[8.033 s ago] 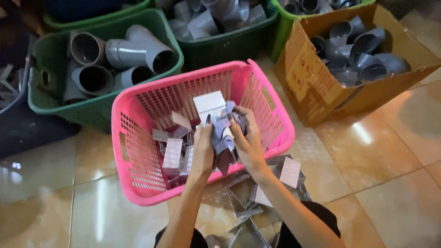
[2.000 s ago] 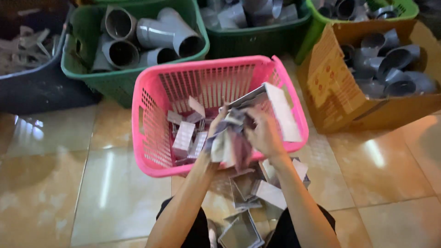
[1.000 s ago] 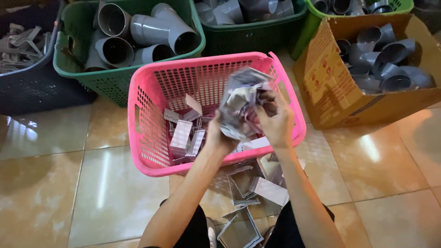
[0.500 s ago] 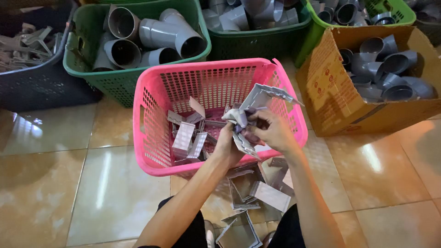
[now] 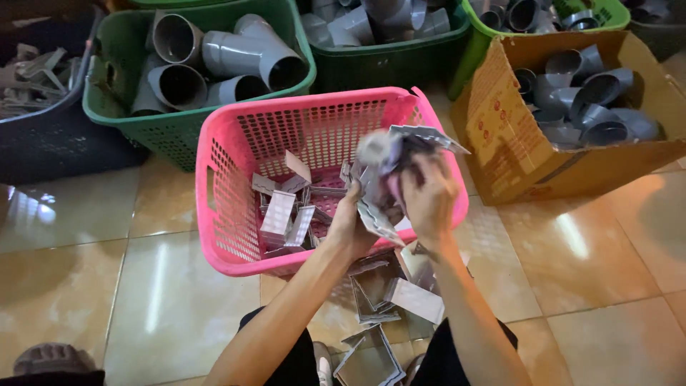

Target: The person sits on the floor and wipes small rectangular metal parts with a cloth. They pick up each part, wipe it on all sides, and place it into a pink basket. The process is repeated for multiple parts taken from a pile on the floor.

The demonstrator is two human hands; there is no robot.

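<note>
On the far left a dark plastic crate (image 5: 50, 136) of flat grey scraps is sitting untouched; next to it the green plastic basket (image 5: 128, 118) is holding its big grey pipe elbows (image 5: 236, 57) just as before; now to the middle, where the action is: over the pink perforated plastic basket (image 5: 236, 214) the left hand (image 5: 351, 225) is closing round the lower edge of a bundle of thin grey folded cardboard pieces (image 5: 386, 175), and the right hand (image 5: 429, 200) is clamping the same bundle from the other side, fingers curled tight; half a second ago that bundle was lower and nearer the rim, now it is lifting and blurring, its top flap swinging out to the right; so the hands look to be folding or working it into shape above the basket, not releasing it; inside the basket loose grey folded pieces (image 5: 282, 214) are lying in a heap; on the tiled floor (image 5: 143, 286) between the knees more flat grey pieces (image 5: 389, 293) are waiting; on the right the brown cardboard box (image 5: 500, 143) of grey fittings is staying put.
</note>
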